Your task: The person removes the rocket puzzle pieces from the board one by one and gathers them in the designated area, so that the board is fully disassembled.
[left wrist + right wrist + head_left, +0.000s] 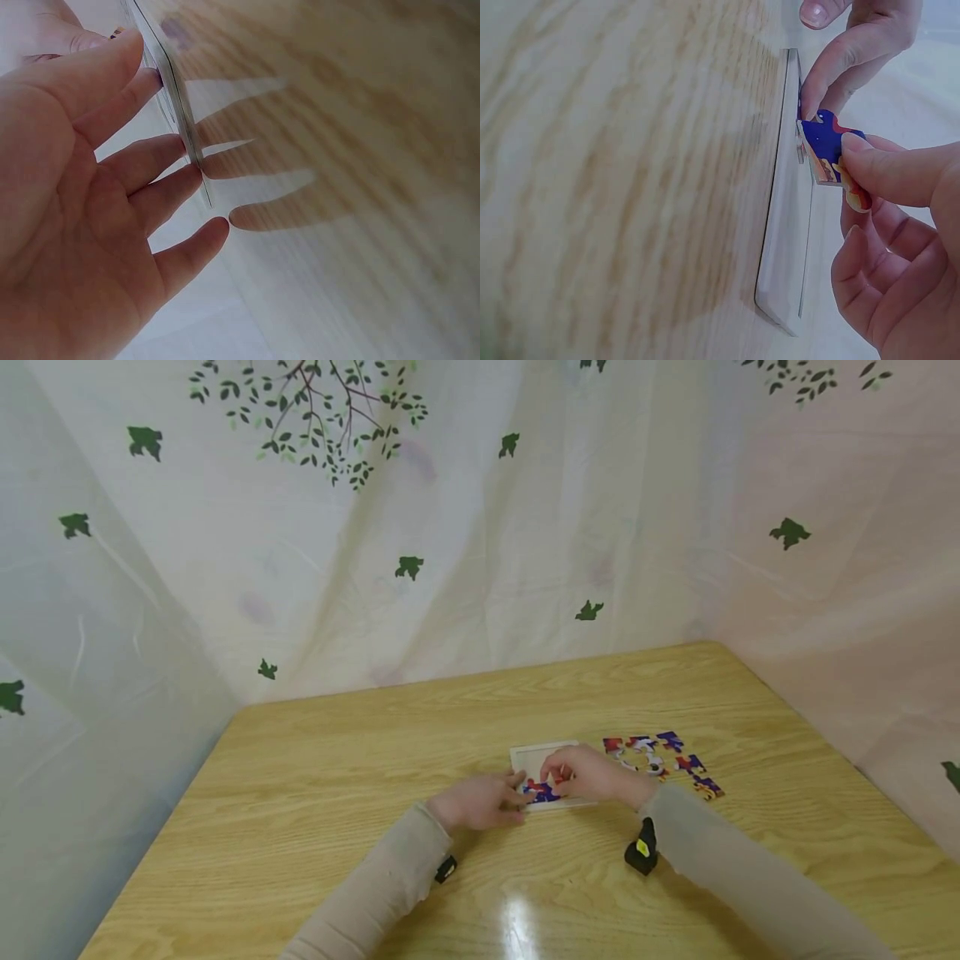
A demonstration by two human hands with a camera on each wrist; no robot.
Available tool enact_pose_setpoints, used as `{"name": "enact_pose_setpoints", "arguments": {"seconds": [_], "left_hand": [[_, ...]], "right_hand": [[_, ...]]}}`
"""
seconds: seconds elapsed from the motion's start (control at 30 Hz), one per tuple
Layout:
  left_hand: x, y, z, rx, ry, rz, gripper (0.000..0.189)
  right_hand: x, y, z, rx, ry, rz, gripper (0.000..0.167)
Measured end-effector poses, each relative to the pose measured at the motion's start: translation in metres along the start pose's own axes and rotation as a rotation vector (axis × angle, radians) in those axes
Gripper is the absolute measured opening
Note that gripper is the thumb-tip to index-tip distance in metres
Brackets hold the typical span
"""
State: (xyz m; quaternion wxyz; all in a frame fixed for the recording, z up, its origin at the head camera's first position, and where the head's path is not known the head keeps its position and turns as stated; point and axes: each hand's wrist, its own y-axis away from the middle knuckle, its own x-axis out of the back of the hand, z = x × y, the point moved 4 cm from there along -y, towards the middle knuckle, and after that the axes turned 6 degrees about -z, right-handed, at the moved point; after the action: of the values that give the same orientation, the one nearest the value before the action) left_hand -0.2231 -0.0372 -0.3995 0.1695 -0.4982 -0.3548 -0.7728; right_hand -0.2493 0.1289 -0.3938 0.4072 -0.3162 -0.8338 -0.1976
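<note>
My right hand [592, 774] pinches a blue, red and yellow jigsaw piece [826, 150] between thumb and fingers, holding it tilted at the edge of a shallow pale puzzle tray [543, 747]. In the right wrist view the piece overlaps the tray's rim. My left hand [476, 800] lies at the tray's left side with its fingers extended. Its fingertips touch the tray edge in the left wrist view, and one finger reaches over the pieces inside. A few blue and red pieces [537, 791] lie in the near part of the tray, partly hidden by both hands.
Several loose jigsaw pieces [670, 741] are spread on the wooden table [360, 752] to the right of the tray. Black wrist-worn devices [641, 855] hang under both forearms. A pale leaf-patterned curtain [480, 527] surrounds the table's back and sides.
</note>
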Motion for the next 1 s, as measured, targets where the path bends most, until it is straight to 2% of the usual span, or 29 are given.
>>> {"name": "enact_pose_setpoints", "arguments": {"seconds": [0.13,0.4,0.67,0.8,1.0], "left_hand": [[0.000,0.001,0.000,0.003,0.015,-0.002,0.042],[0.000,0.002,0.001,0.013,0.011,-0.005,0.041],[0.001,0.002,0.001,0.009,0.000,0.001,0.042],[0.001,0.003,0.001,0.012,0.009,0.001,0.041],[0.000,0.002,0.000,0.018,0.028,-0.005,0.042]], "right_hand": [[0.002,0.006,0.000,0.014,-0.024,0.005,0.011],[0.003,0.022,0.011,-0.040,-0.124,0.005,0.013],[0.012,0.045,0.024,-0.130,-0.057,0.054,0.020],[0.019,0.056,0.029,-0.114,-0.066,0.052,0.024],[0.027,0.075,0.040,-0.104,-0.028,0.062,0.020]]}}
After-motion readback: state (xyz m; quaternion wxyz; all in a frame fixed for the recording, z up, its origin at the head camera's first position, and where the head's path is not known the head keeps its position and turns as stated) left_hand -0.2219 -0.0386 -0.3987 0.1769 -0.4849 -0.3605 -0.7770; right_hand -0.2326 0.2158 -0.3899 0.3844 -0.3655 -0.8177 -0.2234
